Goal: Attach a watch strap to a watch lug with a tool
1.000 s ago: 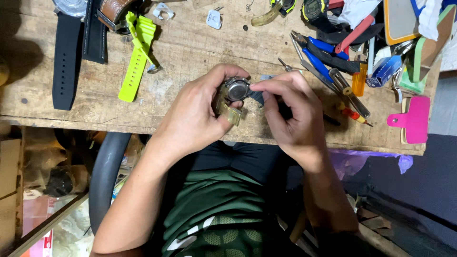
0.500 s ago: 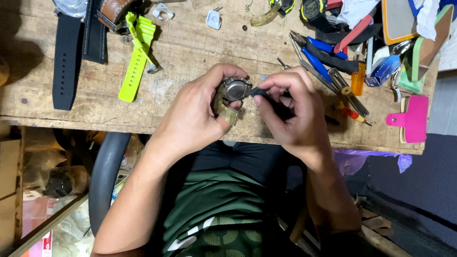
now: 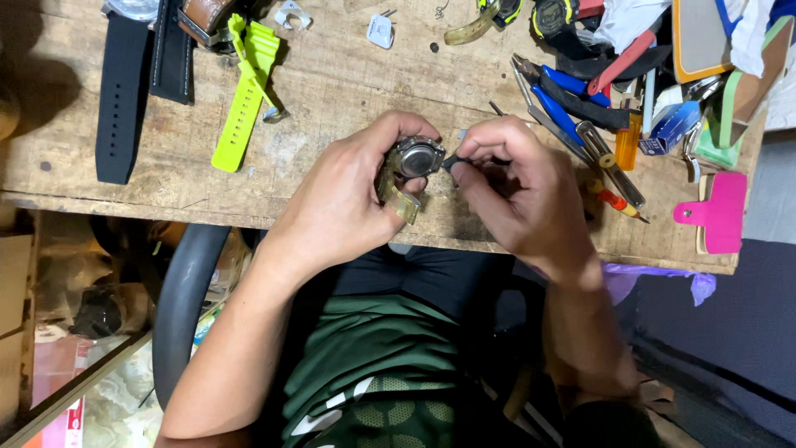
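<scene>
So the watch (image 3: 417, 158) sits dead centre of the frame, right over the front edge of the wooden bench (image 3: 332, 91), case back facing up. The left hand (image 3: 348, 195) is wrapped around it from the left, fingers curled over the top and thumb pinning the gold-coloured band (image 3: 396, 195) that hangs down toward the lower left. The right hand (image 3: 518, 187) comes in from the right, fingertips pinched shut on a small dark tool (image 3: 452, 162) whose tip touches the case's right edge. The tool's long axis runs roughly left-right. Both hands are basically on the watch, the left one carrying it
</scene>
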